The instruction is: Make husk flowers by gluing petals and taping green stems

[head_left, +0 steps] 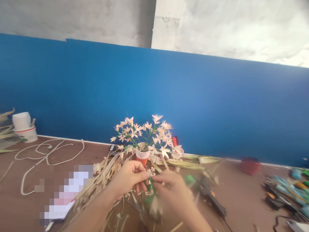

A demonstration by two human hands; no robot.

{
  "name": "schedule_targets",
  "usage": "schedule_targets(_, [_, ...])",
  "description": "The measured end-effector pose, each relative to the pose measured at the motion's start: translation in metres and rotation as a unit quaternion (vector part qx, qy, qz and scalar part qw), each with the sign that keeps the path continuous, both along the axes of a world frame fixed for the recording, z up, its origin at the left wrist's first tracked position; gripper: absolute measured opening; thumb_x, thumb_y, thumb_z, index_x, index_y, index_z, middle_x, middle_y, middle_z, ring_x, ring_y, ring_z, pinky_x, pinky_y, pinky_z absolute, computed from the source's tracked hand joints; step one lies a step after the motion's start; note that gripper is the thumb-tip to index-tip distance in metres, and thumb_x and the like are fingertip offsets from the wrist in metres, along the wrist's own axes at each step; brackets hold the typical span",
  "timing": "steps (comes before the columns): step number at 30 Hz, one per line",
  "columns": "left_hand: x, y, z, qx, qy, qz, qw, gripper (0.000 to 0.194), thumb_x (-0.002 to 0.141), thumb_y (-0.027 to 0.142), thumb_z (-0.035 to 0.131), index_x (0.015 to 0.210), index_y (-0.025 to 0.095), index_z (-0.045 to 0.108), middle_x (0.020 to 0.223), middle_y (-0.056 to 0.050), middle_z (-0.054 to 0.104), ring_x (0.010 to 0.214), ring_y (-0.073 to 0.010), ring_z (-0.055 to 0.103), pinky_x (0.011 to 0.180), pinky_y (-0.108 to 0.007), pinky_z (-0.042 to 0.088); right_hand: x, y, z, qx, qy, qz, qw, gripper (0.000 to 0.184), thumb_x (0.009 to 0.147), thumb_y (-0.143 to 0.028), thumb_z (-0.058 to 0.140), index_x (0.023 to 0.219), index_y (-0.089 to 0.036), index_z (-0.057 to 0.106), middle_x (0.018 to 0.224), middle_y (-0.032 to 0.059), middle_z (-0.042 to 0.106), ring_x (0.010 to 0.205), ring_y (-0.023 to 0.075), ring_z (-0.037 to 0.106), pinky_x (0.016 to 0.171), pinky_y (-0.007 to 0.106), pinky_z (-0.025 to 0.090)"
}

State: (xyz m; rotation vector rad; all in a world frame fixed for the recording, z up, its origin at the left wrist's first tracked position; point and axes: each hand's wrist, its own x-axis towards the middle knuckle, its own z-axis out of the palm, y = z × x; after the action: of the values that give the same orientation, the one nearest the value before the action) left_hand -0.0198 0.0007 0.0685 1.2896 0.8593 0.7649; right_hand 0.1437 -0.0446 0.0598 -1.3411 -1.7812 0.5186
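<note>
My left hand [131,177] and my right hand [171,187] meet above the table, in front of a paper cup [142,154] of pale husk flowers [156,137] on green stems. Thumb and fingers of both hands pinch a thin green flower stem [152,184]. Below my right hand hangs a pale bloom [155,207], blurred, seemingly at the lower end of that stem. My right hand is partly smeared by motion. Dry corn husk strips [106,175] lie under and to the left of my hands.
A black glue gun [213,198] with a cord lies to the right. Beyond it are a dark red object [250,165] and a pile of tools [287,193]. At left are a white cable [45,156] and stacked white cups [25,130]. A blue partition [96,87] stands behind the table.
</note>
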Motion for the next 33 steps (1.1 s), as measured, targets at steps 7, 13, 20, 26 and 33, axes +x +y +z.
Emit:
schedule_targets(7, [0.003,-0.001,-0.003,0.019,0.001,0.031,0.999,0.024,0.067,0.033,0.064,0.061,0.015,0.05,0.052,0.0,0.062,0.038,-0.0078,0.053,0.034,-0.016,0.033,-0.006,-0.001,-0.005,0.021,-0.037,-0.019,0.999,0.021,0.075,-0.019,0.056,0.084,-0.028,0.072,0.072,0.0004,0.068,0.07,0.0166,0.059,0.074,0.03,0.04])
schedule_targets(13, [0.008,-0.003,-0.007,0.051,0.034,0.073,0.995,0.02,0.067,0.03,0.062,0.059,0.016,0.051,0.048,0.003,0.056,0.038,-0.0084,0.05,0.034,-0.017,0.032,-0.021,-0.006,-0.008,0.139,-0.137,-0.111,0.974,0.016,0.07,-0.015,0.061,0.077,-0.028,0.067,0.066,-0.0015,0.064,0.068,0.017,0.056,0.092,0.042,0.024])
schedule_targets(20, [0.01,-0.002,-0.01,0.039,0.036,0.069,0.996,0.021,0.067,0.033,0.063,0.062,0.015,0.054,0.053,0.001,0.061,0.04,-0.0091,0.053,0.034,-0.016,0.03,-0.018,-0.001,-0.016,0.204,-0.145,-0.138,0.958,0.017,0.074,-0.013,0.055,0.069,-0.027,0.065,0.059,-0.0033,0.06,0.063,0.0148,0.053,0.092,0.037,0.024])
schedule_targets(26, [0.013,-0.002,-0.012,-0.018,-0.005,0.062,0.998,0.024,0.063,0.033,0.068,0.069,0.013,0.058,0.056,0.0,0.062,0.044,-0.0094,0.056,0.041,-0.019,0.041,-0.014,0.0,-0.014,0.252,-0.145,-0.173,0.941,0.021,0.081,-0.017,0.051,0.072,-0.026,0.068,0.055,-0.0027,0.06,0.062,0.0153,0.052,0.091,0.039,0.023])
schedule_targets(33, [0.009,-0.002,-0.007,-0.009,-0.012,0.058,0.998,0.02,0.064,0.03,0.067,0.069,0.012,0.059,0.055,0.0,0.063,0.047,-0.0105,0.058,0.047,-0.021,0.043,-0.012,0.003,-0.014,0.255,-0.167,-0.172,0.937,0.02,0.081,-0.017,0.052,0.076,-0.028,0.069,0.057,-0.0028,0.062,0.065,0.0155,0.053,0.094,0.041,0.021])
